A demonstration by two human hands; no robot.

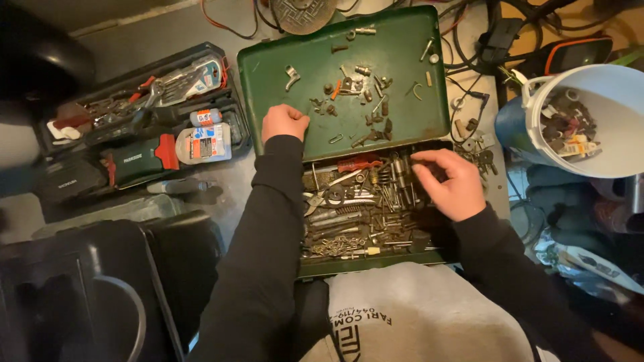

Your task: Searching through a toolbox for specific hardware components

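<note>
A green metal toolbox (376,263) lies open in front of me, its lower tray packed with pliers, a red-handled tool (359,163), bits and several small metal parts. Its raised lid (268,74) lies flat and holds scattered screws and small fittings (355,87). My left hand (284,122) rests as a closed fist on the lid's lower left area, nothing visible in it. My right hand (451,182) reaches into the tray's upper right part, fingers curled among the metal parts; whether it grips one is hidden.
An open black tool case (144,121) with a green power tool and tubes lies to the left. A white bucket (590,121) of small items stands to the right. Cables (483,33) run along the back. A dark bin (100,288) sits at bottom left.
</note>
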